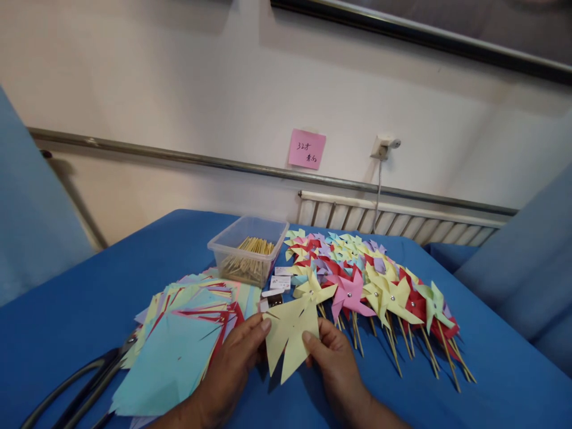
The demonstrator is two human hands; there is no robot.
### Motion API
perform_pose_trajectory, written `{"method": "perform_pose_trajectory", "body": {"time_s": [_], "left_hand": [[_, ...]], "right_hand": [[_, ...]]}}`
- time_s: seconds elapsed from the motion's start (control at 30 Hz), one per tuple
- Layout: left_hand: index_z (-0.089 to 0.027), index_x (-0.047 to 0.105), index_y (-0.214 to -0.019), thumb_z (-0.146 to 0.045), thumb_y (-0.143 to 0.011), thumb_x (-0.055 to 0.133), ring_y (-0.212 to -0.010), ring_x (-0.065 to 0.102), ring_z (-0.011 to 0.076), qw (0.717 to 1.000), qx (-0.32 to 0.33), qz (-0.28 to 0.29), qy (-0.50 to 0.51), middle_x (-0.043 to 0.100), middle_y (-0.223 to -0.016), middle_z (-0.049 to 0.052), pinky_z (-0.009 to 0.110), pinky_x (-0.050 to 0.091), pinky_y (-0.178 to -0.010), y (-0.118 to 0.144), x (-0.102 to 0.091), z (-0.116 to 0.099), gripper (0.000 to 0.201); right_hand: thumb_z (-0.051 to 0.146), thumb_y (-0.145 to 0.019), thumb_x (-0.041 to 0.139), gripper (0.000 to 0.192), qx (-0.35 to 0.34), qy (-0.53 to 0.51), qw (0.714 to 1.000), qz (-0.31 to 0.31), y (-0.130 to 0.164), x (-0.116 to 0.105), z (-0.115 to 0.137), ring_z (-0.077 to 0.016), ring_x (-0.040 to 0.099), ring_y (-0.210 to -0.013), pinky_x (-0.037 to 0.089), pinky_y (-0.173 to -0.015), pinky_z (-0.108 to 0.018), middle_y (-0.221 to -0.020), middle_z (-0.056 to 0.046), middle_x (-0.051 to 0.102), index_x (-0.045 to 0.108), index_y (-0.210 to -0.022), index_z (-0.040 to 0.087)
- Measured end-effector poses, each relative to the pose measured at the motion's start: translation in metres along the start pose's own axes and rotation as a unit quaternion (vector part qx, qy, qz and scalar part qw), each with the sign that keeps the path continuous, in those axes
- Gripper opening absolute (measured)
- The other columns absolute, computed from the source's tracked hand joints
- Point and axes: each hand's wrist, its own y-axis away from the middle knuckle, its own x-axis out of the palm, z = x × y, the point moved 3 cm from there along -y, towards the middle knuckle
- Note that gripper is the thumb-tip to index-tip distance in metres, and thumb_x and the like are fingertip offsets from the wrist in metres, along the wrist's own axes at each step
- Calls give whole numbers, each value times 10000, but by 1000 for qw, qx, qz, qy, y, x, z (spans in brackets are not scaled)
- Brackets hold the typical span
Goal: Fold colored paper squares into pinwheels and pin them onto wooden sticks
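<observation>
Scissors are lying at the far left of the blue table, blades tucked under the stack of cut paper squares. Left hand is resting on that stack's right edge, thumb and fingers pinching the left side of a yellow cut paper square. Right hand is gripping the same sheet's right side — sheet raised just above the table, right of the stack. Behind the stack, a clear tub of wooden sticks is sitting. Further right of the stack, finished pinwheels are lying in overlapping rows — sticks pointing toward the person.
</observation>
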Motion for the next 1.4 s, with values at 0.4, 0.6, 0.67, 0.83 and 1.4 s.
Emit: {"method": "perform_pose_trajectory", "body": {"time_s": [0.4, 0.6, 0.67, 0.83, 1.4], "left_hand": [[-171, 654, -1117, -451, -850, 523, -850, 665, 245, 999, 27, -7, 37, 736, -975, 90, 327, 503, -731, -3, 0, -5, 408], [-193, 705, -886, -440, -786, 597, -756, 660, 201, 998, 11, -34, -53, 738, -817, 46, 258, 494, -661, -5, -10, -11, 287], [-190, 698, -840, -409, -750, 647, -688, 648, 182, 997, -1, -14, -81, 722, -740, 31, 242, 487, -625, -6, -9, -13, 242], [-161, 672, -740, -298, -597, 784, -605, 639, 191, 983, -37, 51, -170, 710, -671, 30, 250, 479, -557, -8, -6, -4, 227], [-152, 631, -791, -325, -695, 735, -633, 633, 170, 999, -6, -49, -16, 725, -732, 54, 271, 484, -629, -2, -10, 0, 224]], "right_hand": [[412, -693, 747, 286, 7, 2, 1000, 10, 3, 0, 5, -71, 423, -456, 332, -439, -190, -591, 13, 607, 654, -768, 153], [422, -657, 766, 322, 34, -9, 998, 61, 1, -3, -4, -82, 440, -426, 316, -446, -202, -529, 6, 604, 655, -732, 129], [427, -650, 770, 332, 49, -10, 996, 79, 3, -2, -4, -81, 445, -420, 318, -448, -202, -523, 6, 604, 625, -684, 130], [459, -634, 779, 384, 58, 35, 993, 100, 6, 1, 2, -75, 445, -409, 324, -439, -196, -504, 28, 576, 554, -619, 149], [405, -651, 796, 361, 2, -35, 999, 31, 1, 6, 4, -62, 488, -431, 361, -415, -164, -592, 30, 605, 609, -839, 160]]}}
